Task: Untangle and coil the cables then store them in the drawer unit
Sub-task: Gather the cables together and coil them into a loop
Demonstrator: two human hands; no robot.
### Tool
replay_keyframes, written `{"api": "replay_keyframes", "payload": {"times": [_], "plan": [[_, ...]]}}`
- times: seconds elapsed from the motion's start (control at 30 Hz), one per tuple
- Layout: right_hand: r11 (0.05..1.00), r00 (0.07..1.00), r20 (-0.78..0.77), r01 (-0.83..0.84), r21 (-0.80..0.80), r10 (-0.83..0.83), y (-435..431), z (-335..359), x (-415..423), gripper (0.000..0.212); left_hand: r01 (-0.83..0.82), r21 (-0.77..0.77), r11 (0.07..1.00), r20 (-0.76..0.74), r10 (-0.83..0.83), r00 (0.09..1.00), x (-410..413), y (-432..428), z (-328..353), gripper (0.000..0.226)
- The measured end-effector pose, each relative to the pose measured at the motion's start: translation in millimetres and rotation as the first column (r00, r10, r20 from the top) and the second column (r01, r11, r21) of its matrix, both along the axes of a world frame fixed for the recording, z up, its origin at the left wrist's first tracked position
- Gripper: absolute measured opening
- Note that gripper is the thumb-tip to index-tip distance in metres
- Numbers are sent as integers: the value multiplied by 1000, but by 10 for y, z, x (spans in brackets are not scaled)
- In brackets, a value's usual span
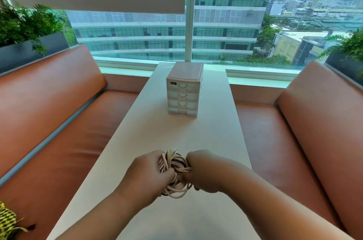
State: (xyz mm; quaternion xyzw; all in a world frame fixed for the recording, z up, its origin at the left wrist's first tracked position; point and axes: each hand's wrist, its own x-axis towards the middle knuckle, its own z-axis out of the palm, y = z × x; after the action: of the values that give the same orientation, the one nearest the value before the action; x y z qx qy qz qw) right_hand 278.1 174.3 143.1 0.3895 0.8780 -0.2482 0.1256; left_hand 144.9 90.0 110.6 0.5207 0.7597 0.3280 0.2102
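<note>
Here, one cable bundle (174,171), two hands (151,173) (204,175) gripping it, one four-drawer unit (183,90)

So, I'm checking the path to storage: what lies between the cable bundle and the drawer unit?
Nothing: in the head view, only bare table stretches between the cable bundle and the drawer unit.

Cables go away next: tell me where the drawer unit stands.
In the head view the drawer unit stands centred on the table toward the window end, beyond the cable bundle gripped by the left hand and right hand.
</note>
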Motion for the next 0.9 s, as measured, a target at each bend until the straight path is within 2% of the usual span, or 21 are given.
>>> {"api": "replay_keyframes", "payload": {"times": [0.07, 0.13, 0.2, 0.3, 0.4, 0.47, 0.53, 0.6, 0.67, 0.73, 0.83, 0.9], "plan": [[1000, 1000, -2, 1, 1, -1, 0, -24, 13, 23, -16, 0, 1000, 79, 16, 997, -9, 6, 2, 18], [970, 979, -140, 118, -211, -149, -13, -41, 38, 19, -30, 14, 999, 198, 27, 980, -21, 4, -11, 25], [844, 902, -259, 179, -507, -346, -24, -58, 60, 11, -19, 12, 1000, 337, 14, 941, -30, -7, -5, 25], [659, 825, -291, 126, -742, -484, -62, -60, 91, 9, 49, 38, 998, 506, -61, 861, -83, -32, 34, 34], [539, 794, -286, 60, -840, -536, -64, -11, 100, 7, 125, 96, 987, 662, -157, 733, -163, -34, 95, 50], [455, 751, -279, 33, -890, -599, -51, 35, 105, 8, 132, 133, 982, 709, -188, 680, -169, -47, 138, 53], [377, 703, -272, -7, -926, -656, -51, 83, 112, 5, 68, 173, 983, 717, -173, 676, -117, -62, 157, 49], [352, 686, -283, -42, -935, -670, -74, 110, 110, 8, -70, 187, 980, 725, -90, 683, -38, -62, 153, 41], [440, 699, -347, -52, -897, -625, -114, 99, 102, 8, -182, 162, 970, 729, 7, 684, -13, -35, 130, 39], [602, 742, -424, -34, -798, -520, -161, 86, 104, 10, -235, 147, 961, 741, 50, 669, -58, -6, 139, 45], [851, 859, -432, 10, -525, -276, -206, 172, 153, 24, -222, 165, 961, 732, 32, 681, -203, 20, 182, 84], [949, 913, -397, -42, -312, -90, -183, 251, 184, 21, -167, 152, 974, 718, 7, 696, -287, 6, 227, 102]]}}
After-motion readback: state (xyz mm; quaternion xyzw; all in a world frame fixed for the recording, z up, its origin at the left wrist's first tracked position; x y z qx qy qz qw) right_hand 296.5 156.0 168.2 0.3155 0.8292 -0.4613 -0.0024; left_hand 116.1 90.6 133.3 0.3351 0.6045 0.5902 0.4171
